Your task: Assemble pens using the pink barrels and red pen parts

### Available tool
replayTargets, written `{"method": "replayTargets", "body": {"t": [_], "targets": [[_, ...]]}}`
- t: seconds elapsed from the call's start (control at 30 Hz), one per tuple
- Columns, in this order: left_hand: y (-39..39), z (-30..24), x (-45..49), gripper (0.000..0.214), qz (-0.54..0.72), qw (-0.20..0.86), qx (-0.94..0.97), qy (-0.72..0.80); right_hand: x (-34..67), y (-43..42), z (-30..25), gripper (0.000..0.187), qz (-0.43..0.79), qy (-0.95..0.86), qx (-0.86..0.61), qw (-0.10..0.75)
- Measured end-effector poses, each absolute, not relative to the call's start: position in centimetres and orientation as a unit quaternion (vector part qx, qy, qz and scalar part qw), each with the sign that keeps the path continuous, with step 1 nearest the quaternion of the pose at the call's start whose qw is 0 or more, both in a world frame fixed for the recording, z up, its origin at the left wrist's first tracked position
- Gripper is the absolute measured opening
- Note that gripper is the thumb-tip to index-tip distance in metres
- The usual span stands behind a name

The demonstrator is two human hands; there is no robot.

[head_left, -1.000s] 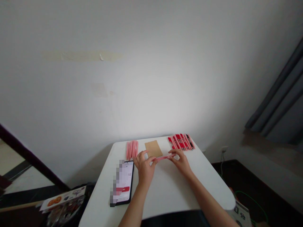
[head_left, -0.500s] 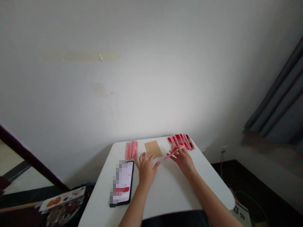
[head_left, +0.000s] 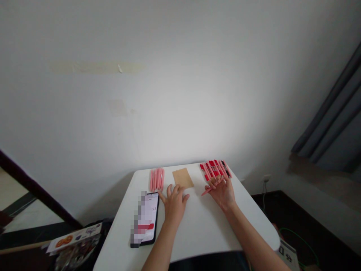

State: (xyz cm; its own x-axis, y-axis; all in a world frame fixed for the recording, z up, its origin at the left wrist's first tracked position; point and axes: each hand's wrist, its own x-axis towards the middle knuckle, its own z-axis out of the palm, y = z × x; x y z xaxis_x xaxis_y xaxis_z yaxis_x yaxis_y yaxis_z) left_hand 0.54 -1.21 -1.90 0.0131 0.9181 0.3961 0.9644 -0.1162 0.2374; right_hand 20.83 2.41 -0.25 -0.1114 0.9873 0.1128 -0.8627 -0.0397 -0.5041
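My right hand (head_left: 222, 192) is turned partly palm up, its fingers curled round a slim pink pen (head_left: 207, 191) whose end sticks out to the left. Just beyond that hand lies a row of pink pens with red and black parts (head_left: 214, 168). My left hand (head_left: 174, 202) rests on the white table (head_left: 197, 233) with fingers spread, holding nothing. Its fingertips are at the near edge of a brown square card (head_left: 182, 177). Several plain pink pens or pen barrels (head_left: 157, 179) lie side by side beyond it, to the left.
A phone (head_left: 145, 218) with a lit, partly blurred screen lies left of my left hand. The table's far edge stands by a pale wall (head_left: 183, 94). Beside the table at lower left is a box with printed pictures (head_left: 75, 238). A grey curtain (head_left: 332, 128) hangs on the right.
My right hand has drawn away to the right and turned its palm up, taking the pen with it. The left hand has barely shifted and stays spread.
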Motion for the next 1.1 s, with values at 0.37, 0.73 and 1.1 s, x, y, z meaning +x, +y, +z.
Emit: {"method": "replayTargets", "body": {"t": [0.37, 0.73, 1.1], "targets": [[-1.1, -1.9, 0.6, 0.028, -0.261, 0.068, -0.694, -0.668, 20.9, 2.2, -0.2, 0.041, 0.697, -0.25, -0.139, 0.658], [-1.4, -1.5, 0.5, 0.026, -0.263, 0.043, -0.697, -0.665, 21.0, 1.9, 0.3, 0.018, 0.715, -0.213, -0.134, 0.652], [-1.2, -1.4, 0.4, 0.027, -0.265, 0.025, -0.692, -0.671, 20.2, 2.7, -1.2, 0.024, 0.613, -0.318, -0.228, 0.686]]}}
